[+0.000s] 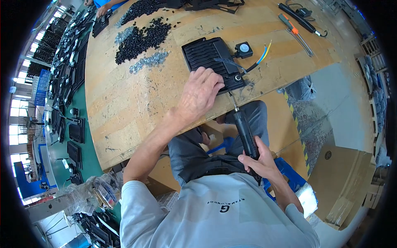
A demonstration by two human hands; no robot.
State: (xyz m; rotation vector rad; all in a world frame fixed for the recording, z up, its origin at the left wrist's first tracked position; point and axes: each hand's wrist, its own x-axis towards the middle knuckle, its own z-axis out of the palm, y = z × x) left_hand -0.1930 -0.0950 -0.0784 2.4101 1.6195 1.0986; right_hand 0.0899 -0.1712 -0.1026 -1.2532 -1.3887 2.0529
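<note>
A black finned floodlight (205, 56) lies back side up near the table's front edge. A small sensor with a white dome (244, 48) juts from its right side, and a cable with blue and yellow-green wire ends (261, 56) comes off it. My left hand (201, 91) grips the light's near left part with curled fingers; the fingertips are partly hidden. Closed round a black electric screwdriver (247, 134), my right hand (260, 159) holds it over my lap. The driver's thin bit (232, 99) points at the light's near edge; I cannot tell whether it touches.
Piles of black screws or fittings (142, 39) and clear washer-like pieces (149, 61) spread over the wooden table (124, 103). An orange-handled screwdriver (289, 25) and a second black driver (300, 18) lie far right. Another person's hand (103, 9) works far left. A cardboard box (341, 182) stands right.
</note>
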